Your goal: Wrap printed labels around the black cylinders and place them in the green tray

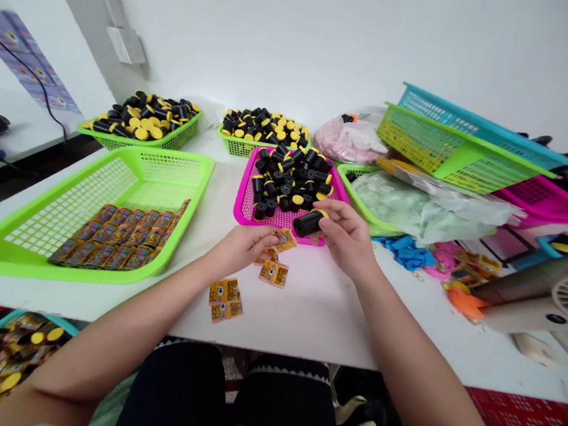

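Clearly, left fingers (pixel 264 242) pinching flat printed label (pixel 286 241), right fingers (pixel 331 230) gripping black cylinder (pixel 307 224).

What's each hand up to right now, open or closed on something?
Left hand: closed, pinching a printed orange label.
Right hand: closed, holding a black tube between thumb and fingers.

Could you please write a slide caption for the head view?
Left hand holding an orange printed piece, right hand holding a black cylinder, near a pink basket.
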Demonstrator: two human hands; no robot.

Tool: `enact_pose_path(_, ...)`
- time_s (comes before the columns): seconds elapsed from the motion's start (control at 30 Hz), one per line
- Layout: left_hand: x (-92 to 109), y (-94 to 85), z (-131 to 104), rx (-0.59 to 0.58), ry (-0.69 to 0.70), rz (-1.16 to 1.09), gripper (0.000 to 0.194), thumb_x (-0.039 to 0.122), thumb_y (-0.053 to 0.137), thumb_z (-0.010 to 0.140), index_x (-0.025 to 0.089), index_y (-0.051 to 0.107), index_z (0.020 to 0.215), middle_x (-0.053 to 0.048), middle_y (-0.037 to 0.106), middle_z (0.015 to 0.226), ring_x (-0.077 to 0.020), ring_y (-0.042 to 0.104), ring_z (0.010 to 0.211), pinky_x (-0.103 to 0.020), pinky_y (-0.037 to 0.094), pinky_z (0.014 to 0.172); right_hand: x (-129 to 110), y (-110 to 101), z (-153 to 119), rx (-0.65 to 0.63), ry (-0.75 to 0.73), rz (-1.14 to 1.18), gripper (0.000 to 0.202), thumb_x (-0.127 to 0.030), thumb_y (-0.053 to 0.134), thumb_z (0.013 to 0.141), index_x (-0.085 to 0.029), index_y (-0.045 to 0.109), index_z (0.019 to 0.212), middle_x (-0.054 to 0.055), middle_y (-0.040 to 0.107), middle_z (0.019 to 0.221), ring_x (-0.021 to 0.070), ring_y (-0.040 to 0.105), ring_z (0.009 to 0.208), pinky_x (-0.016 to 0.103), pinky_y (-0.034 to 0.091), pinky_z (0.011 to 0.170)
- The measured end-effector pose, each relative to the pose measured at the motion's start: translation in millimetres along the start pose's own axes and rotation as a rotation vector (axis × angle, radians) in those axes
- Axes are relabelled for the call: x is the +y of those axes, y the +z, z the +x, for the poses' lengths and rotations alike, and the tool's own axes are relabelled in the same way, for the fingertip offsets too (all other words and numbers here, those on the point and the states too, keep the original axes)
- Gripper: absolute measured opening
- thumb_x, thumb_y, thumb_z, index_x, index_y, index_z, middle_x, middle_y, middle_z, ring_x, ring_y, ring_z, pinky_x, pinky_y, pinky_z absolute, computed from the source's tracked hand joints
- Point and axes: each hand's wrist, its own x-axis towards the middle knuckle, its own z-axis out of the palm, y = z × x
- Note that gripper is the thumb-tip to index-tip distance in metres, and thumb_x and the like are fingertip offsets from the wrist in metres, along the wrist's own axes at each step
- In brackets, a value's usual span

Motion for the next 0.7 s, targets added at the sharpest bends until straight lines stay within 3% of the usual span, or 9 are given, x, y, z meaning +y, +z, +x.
enact_pose_path(0.13,-3,-1.0,-1,0.018,0.068,0.065,0.039,0.028,0.044,0.095,0.021,0.061,0.129,-0.004,0.072,0.101,-0.0147,0.073,0.078,-0.026,0.061,0.065,0,2,-1,-0.067,0.017,-0.021,0.034,-0.047,0.074,0.078,-0.024,0.065,0.101,-0.001,0.065,0.075,0.0113,0.059,0.055,0.028,0.051,0.053)
enact_pose_path(0.2,-4,-1.6,-2,0.049,0.097,0.07,0.043,0.027,0.043,0.095,0.023,0.057,0.135,-0.004,0.072,0.105,-0.015,0.074,0.081,-0.027,0.061,0.067,-1,4,-2,-0.097,0.003,-0.037,0.031,-0.043,0.073,0.08,-0.023,0.065,0.102,-0.001,0.065,0.075,0.0104,0.059,0.056,0.027,0.051,0.054)
enact_pose_path(0.37,0,-3.2,-4,0.1,0.22,0.168,0.042,0.029,0.049,0.094,0.022,0.06,0.133,-0.004,0.075,0.111,-0.0167,0.072,0.093,-0.031,0.059,0.085,-7,4,-3,-0.111,-0.015,-0.146,0.03,-0.037,0.076,0.079,-0.022,0.065,0.102,-0.002,0.064,0.073,0.0083,0.057,0.058,0.023,0.049,0.053)
enact_pose_path(0.47,4,-2.9,-4,0.041,0.196,0.09,0.046,0.036,0.054,0.092,0.023,0.057,0.137,-0.003,0.076,0.105,-0.0166,0.072,0.089,-0.03,0.06,0.079,-9,2,-3,-0.12,-0.014,-0.16,0.034,-0.036,0.079,0.075,-0.022,0.065,0.103,-0.003,0.064,0.071,0.0085,0.057,0.059,0.023,0.047,0.052)
enact_pose_path(0.57,7,-3.8,-3,0.01,0.15,-0.027,0.044,0.039,0.054,0.092,0.021,0.06,0.132,-0.003,0.076,0.108,-0.016,0.072,0.089,-0.03,0.06,0.079,-7,0,-1,-0.107,0.053,-0.125,0.035,-0.039,0.079,0.074,-0.022,0.065,0.101,-0.004,0.064,0.065,0.0103,0.059,0.056,0.025,0.05,0.053)
enact_pose_path(0.7,9,-6.4,-2,0.027,0.173,0.012,0.036,0.036,0.055,0.092,0.021,0.069,0.12,-0.003,0.074,0.116,-0.0158,0.071,0.092,-0.031,0.059,0.084,-2,3,3,-0.027,0.197,0.009,0.034,-0.048,0.076,0.075,-0.019,0.065,0.089,-0.003,0.064,0.06,0.0101,0.057,0.046,0.025,0.049,0.045)
